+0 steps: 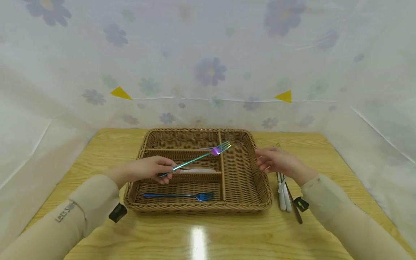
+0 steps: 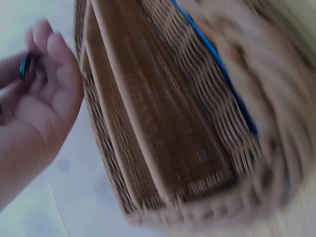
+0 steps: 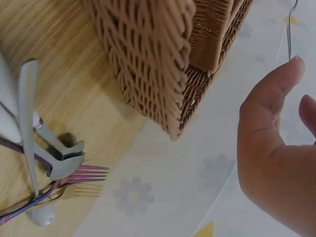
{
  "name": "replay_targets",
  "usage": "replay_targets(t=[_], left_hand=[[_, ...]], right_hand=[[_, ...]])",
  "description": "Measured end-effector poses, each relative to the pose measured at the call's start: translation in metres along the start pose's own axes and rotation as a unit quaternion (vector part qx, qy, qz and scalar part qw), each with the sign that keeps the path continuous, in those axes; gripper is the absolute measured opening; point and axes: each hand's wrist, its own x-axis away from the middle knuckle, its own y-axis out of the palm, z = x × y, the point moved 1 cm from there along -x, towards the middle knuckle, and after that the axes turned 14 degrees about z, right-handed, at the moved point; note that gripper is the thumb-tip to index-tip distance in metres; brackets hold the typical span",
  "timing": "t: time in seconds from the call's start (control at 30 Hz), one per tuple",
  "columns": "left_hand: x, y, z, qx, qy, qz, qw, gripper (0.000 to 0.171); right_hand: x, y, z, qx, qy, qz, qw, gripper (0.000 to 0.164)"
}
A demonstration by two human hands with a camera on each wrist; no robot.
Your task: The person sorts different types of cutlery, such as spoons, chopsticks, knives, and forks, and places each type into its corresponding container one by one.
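Head view: the left hand (image 1: pixel 156 168) pinches a rainbow fork (image 1: pixel 195 159), tines toward two o'clock, above the wicker basket (image 1: pixel 201 207), and the relaxed right hand (image 1: pixel 276 161) hovers at the basket's three o'clock.

Two yellow triangles (image 1: pixel 121 93) show on a flower-printed white sheet (image 1: pixel 178 54) behind a wood-grain table (image 1: pixel 156 234)

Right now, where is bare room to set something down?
The basket's right compartment looks bare; so does the tabletop in front, between the sleeves. Crowded: under the left hand, and right of the basket, where cutlery lies.
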Motion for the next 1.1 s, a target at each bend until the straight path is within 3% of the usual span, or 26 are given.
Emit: replay_targets(t=[0.2, 0.4, 0.83, 1.03, 1.1], left_hand=[[0.006, -0.022, -0.014, -0.051, -0.028, -0.055, 0.9968, 0.031], [0.008, -0.031, -0.020, -0.121, -0.055, -0.086, 0.9873, 0.028], [0.000, -0.019, -0.023, -0.193, -0.076, -0.118, 0.9711, 0.025], [-0.001, -0.009, -0.024, -0.238, -0.053, -0.123, 0.9620, 0.021], [-0.002, -0.006, -0.025, -0.270, -0.041, -0.119, 0.9547, 0.018]], right_hand=[[0.002, -0.007, 0.005, 0.006, 0.001, 0.012, 1.000, 0.060], [0.005, -0.014, 0.011, 0.017, 0.000, 0.025, 1.000, 0.063], [0.003, -0.059, 0.032, 0.042, 0.011, 0.072, 0.997, 0.066], [-0.002, -0.077, 0.047, 0.082, 0.029, 0.107, 0.990, 0.072], [-0.003, -0.081, 0.052, 0.096, 0.035, 0.118, 0.988, 0.072]])
